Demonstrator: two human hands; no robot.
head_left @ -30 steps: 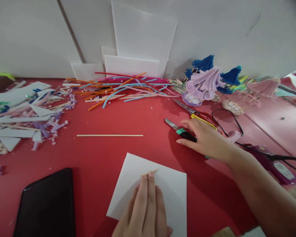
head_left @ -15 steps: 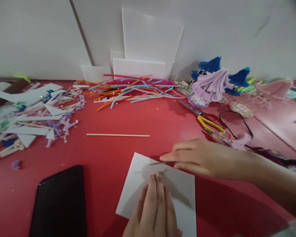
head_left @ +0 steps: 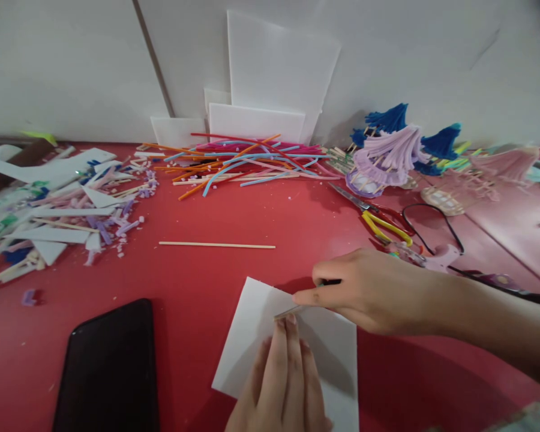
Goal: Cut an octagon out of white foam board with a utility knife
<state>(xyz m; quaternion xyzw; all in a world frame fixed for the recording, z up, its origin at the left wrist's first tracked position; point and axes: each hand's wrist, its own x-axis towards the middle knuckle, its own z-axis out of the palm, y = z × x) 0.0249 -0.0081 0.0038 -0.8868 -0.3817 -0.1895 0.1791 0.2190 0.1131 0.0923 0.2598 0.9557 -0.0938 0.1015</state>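
My left hand (head_left: pixel 281 378) reaches in from the bottom with its fingers together, the fingertips pressing a short piece of wooden stick (head_left: pixel 278 317) onto a white foam board (head_left: pixel 247 324). My right hand (head_left: pixel 369 291) is closed round a craft knife with a dark handle (head_left: pixel 329 282). Its index finger lies along the narrow metal blade, which is angled down at the stick piece just beyond my left fingertips. Most of the handle and part of the stick are hidden by my fingers. Farther back, a longer wooden stick (head_left: pixel 216 245) lies on the red table.
A black phone (head_left: pixel 110 366) lies at front left. Foam and pipe-cleaner scraps (head_left: pixel 67 216) pile up behind it. Colourful pipe cleaners (head_left: pixel 247 159) lie at the back before leaning white boards (head_left: pixel 256 123). Yellow-handled scissors (head_left: pixel 380 227) and small pipe-cleaner umbrellas (head_left: pixel 387 153) stand right.
The knife in my right hand has come down and tilted, its blade now against the stick piece. My right index finger has moved forward along the blade. My left hand has stayed in place.
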